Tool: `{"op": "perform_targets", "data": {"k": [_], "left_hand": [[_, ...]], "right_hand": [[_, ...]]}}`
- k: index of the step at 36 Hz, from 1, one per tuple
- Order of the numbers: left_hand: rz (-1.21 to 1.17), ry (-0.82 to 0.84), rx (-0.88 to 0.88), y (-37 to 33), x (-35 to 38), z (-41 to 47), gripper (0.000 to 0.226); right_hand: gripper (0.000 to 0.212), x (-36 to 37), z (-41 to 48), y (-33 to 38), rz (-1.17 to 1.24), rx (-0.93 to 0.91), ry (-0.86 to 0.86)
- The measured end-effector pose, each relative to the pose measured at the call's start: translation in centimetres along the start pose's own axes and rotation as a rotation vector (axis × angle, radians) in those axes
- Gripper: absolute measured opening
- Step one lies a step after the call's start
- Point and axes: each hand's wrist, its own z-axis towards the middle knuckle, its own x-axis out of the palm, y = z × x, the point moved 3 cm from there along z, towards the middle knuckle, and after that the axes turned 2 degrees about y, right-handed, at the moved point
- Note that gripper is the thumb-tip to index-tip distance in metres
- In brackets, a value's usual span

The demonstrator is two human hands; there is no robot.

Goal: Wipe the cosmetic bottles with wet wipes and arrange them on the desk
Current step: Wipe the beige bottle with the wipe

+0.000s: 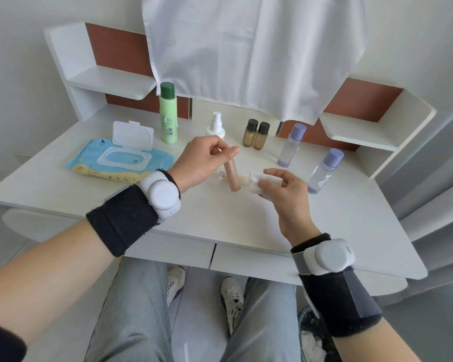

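Observation:
My left hand point(203, 159) pinches the top of a slim beige tube point(232, 176) and holds it upright over the middle of the white desk point(246, 220). Just to its right, my right hand point(283, 190) grips a folded white wet wipe point(256, 181), a small gap away from the tube. A small clear item lies on the desk behind the tube, partly hidden. Standing further back are a green bottle point(168, 114), a white pump bottle point(215, 126), two small brown bottles point(256, 134) and two clear bottles with purple caps point(292, 145) point(324, 171).
An open blue pack of wet wipes point(120, 159) lies at the left of the desk. A white cloth point(246, 48) hangs over the back panel between the side shelves point(110, 82). A bin with used wipes point(314, 338) stands on the floor at the lower right.

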Motion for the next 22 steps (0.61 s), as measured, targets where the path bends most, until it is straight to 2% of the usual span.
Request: {"op": "perform_targets", "data": {"k": [7, 9, 13, 16, 19, 22], "left_hand": [[-0.157, 0.202, -0.113, -0.4, 2.0, -1.1, 0.026], [-0.180, 0.185, -0.118, -0.3, 2.3, -1.3, 0.026], [-0.199, 0.087, -0.142, 0.2, 2.6, -1.4, 0.029], [-0.207, 0.019, -0.193, 1.0, 2.7, -1.6, 0.028], [-0.218, -0.024, -0.220, 1.6, 3.0, -1.9, 0.030], [-0.246, -0.053, -0.227, 1.7, 3.5, -2.1, 0.032]], "right_hand": [[0.021, 1.0, 0.3, 0.2, -0.037, -0.047, -0.046], [0.021, 1.7, -0.1, 0.8, -0.086, -0.068, 0.020], [0.026, 3.3, -1.5, 1.5, -0.171, -0.162, 0.286], [0.035, 3.5, -1.8, 1.0, -0.225, -0.208, 0.359], [0.031, 3.3, -1.6, 0.5, -0.306, -0.259, 0.312], [0.032, 3.0, -1.4, 0.5, -0.563, -0.521, 0.143]]}}
